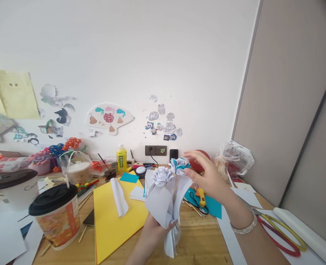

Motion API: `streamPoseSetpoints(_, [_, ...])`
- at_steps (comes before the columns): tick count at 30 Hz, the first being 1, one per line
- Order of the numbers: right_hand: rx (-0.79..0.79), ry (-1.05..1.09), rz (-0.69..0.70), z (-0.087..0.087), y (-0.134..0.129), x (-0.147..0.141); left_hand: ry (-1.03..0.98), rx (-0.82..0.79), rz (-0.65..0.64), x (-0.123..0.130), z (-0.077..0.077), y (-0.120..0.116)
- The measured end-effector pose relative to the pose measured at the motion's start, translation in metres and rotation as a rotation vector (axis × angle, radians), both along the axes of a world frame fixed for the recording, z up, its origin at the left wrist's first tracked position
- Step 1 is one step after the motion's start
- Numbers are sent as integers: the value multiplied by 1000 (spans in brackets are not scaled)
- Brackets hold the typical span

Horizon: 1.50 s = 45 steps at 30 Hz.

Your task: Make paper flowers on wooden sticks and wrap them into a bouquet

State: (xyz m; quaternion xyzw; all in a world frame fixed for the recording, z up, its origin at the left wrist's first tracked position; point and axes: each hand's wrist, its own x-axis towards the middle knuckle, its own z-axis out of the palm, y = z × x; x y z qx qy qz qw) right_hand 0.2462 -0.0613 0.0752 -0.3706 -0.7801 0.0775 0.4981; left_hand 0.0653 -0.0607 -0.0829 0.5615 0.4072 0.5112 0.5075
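A paper bouquet (158, 204) wrapped in white paper stands upright over the table, and my left hand (158, 226) is closed around its gathered lower part. At its top sit a white paper rose (163, 176) and a white-and-blue paper rose (179, 166). My right hand (207, 171) is beside the blue-edged rose, fingers stretched and apart, the thumb close to its petals. Whether the thumb touches them I cannot tell. The flower stems are mostly hidden by the wrapping.
Left are yellow paper (115, 228), a rolled white sheet (119, 197) and two lidded cups, the nearer one orange (58, 221). A yellow-handled glue gun (201, 197) lies behind the bouquet. Scissors (283, 235) are at right; a drink bottle (121, 159) stands near the wall.
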Motion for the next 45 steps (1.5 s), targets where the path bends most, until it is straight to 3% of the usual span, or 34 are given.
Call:
streamPoseSetpoints(3, [36,-162,45,15,-3,3,45,36,-67,0,2,-1])
streamPoseSetpoints(6, [-31,-407,183,33,-7,2,53,40,-163,-2,4,-5])
streamPoseSetpoints(8, [-66,-504,199,41,-6,-1,49,29,-205,-4,3,-8])
streamPoseSetpoints(14, [-157,-666,260,47,6,-8,13,-36,-249,-5,-4,-8])
streamPoseSetpoints(20, [-190,-610,258,45,11,-7,-157,-102,-323,-1,-1,-8])
streamPoseSetpoints(27, [-142,-504,207,49,13,-4,-304,-78,-451,-3,-12,-3])
streamPoseSetpoints(37, [-133,-435,507,51,21,7,-297,-90,-511,-6,-8,-4])
streamPoseSetpoints(40, [-114,-441,541,51,23,9,-308,-98,-541,-7,-10,-3])
streamPoseSetpoints(45, [-206,-553,559,60,19,14,-300,-119,-424,-5,-16,0])
